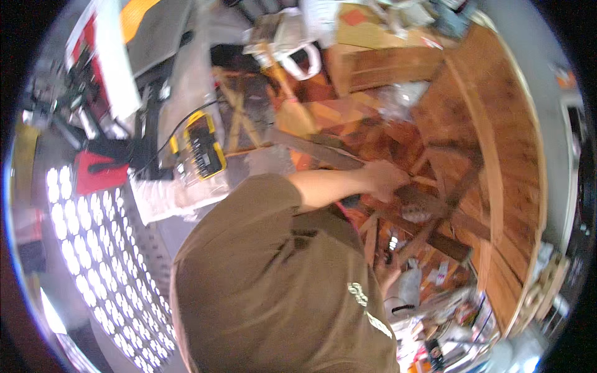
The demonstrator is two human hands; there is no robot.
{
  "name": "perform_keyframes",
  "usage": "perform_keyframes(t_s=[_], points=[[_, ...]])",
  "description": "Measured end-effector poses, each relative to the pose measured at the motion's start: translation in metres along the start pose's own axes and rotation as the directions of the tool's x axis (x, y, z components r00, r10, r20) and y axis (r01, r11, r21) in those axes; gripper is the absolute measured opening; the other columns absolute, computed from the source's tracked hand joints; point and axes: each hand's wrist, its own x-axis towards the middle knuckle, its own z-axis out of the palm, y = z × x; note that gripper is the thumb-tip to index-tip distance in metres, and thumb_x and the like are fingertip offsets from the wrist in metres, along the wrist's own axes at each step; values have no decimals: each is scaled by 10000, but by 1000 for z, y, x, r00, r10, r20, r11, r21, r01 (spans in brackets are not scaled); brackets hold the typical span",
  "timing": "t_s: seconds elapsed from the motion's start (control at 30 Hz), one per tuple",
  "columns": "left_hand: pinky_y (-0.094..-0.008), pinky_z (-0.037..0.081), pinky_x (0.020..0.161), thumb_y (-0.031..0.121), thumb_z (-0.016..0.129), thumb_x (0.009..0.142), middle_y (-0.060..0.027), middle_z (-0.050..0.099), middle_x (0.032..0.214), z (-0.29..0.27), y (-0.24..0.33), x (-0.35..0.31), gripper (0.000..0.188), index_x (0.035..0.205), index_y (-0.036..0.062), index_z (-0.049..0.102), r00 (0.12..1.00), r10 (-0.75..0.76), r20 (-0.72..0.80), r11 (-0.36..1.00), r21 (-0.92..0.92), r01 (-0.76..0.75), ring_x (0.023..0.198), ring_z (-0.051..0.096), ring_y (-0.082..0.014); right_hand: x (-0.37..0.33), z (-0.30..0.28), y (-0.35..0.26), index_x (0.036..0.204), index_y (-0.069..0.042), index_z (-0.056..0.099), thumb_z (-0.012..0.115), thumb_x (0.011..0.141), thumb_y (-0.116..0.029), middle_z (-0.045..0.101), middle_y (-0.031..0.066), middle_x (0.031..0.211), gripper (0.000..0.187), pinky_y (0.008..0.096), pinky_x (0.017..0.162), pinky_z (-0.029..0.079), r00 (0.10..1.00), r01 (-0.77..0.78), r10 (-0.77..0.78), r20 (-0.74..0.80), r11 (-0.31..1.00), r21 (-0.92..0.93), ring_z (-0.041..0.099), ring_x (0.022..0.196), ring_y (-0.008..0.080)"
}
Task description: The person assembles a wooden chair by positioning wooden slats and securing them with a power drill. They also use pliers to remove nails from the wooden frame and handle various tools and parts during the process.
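Note:
My left arm reaches across to a long, narrow wooden board (317, 148) that runs slantwise over the floor. On it is my left hand (384, 179), its fingers blurred but seemingly closed around the board's edge. Lower down, partly covered by my body, my right hand (388, 272) is curled around a small dark thing with a shiny spot, too blurred to name. Beside that hand lie other wooden strips (420, 239), crossing one another. A darker strip (451, 244) ends near the curved wooden panel.
A large curved wooden panel (516, 137) stands at the right. On the left, a yellow-and-black bit case (204, 146) rests on a covered surface. Cardboard (392, 68) and a white-handled bag (301, 65) are at the far side. Mixed clutter (435, 336) fills the near right.

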Motion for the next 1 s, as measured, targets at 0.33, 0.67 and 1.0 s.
perform_keyframes(t_s=[0.33, 0.67, 1.0], points=[[-531, 466, 964, 623, 593, 820, -182, 623, 1197, 57, -42, 31, 695, 1274, 98, 576, 863, 328, -383, 941, 49, -336, 1138, 595, -363, 30, 7, 68, 1112, 5, 655, 721, 887, -279, 698, 97, 862, 368, 338, 738, 506, 988, -135, 136, 68, 990, -29, 651, 844, 172], [-466, 500, 833, 328, 652, 868, -142, 647, 954, 55, -123, -87, 264, 915, 70, 683, 605, -17, -796, 943, -214, -254, 959, 611, -352, 82, 8, -19, 1127, -82, 682, 700, 877, -351, 703, 109, 833, 368, 367, 668, 522, 916, 164, 18, 401, 895, -415, 675, 730, 216], [-454, 550, 767, 201, 571, 918, -142, 711, 944, 77, -187, -303, 208, 1073, 100, 667, -131, -615, -777, 738, -626, 250, 912, 685, -333, 107, 13, -8, 1175, 23, 642, 699, 901, -264, 712, 158, 924, 401, 367, 772, 528, 874, 300, -130, 468, 902, -310, 682, 852, 274]])
